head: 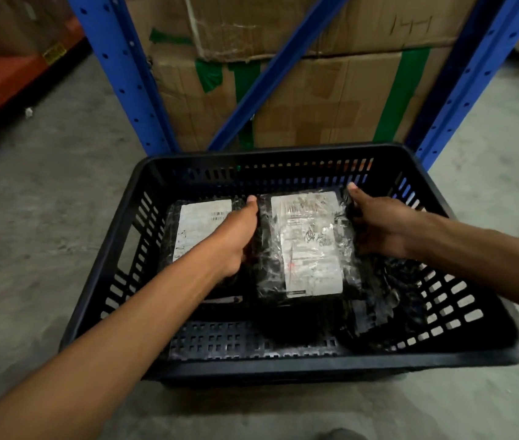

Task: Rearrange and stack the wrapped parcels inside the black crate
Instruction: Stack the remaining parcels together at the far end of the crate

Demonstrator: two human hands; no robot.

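A black slotted crate (283,365) stands on the concrete floor. In its middle is a black plastic-wrapped parcel (307,246) with a white label on top. My left hand (239,236) grips its left edge and my right hand (375,227) grips its right edge. A second labelled black parcel (194,227) lies flat to its left, partly hidden by my left forearm. More black wrapped parcels (388,300) lie under and to the right of the held one.
Blue shelving uprights (125,74) and a diagonal brace stand just behind the crate, with taped cardboard boxes (331,90) stacked between them. An orange shelf beam (7,77) runs along the far left. Bare crate floor (213,341) shows at the front left.
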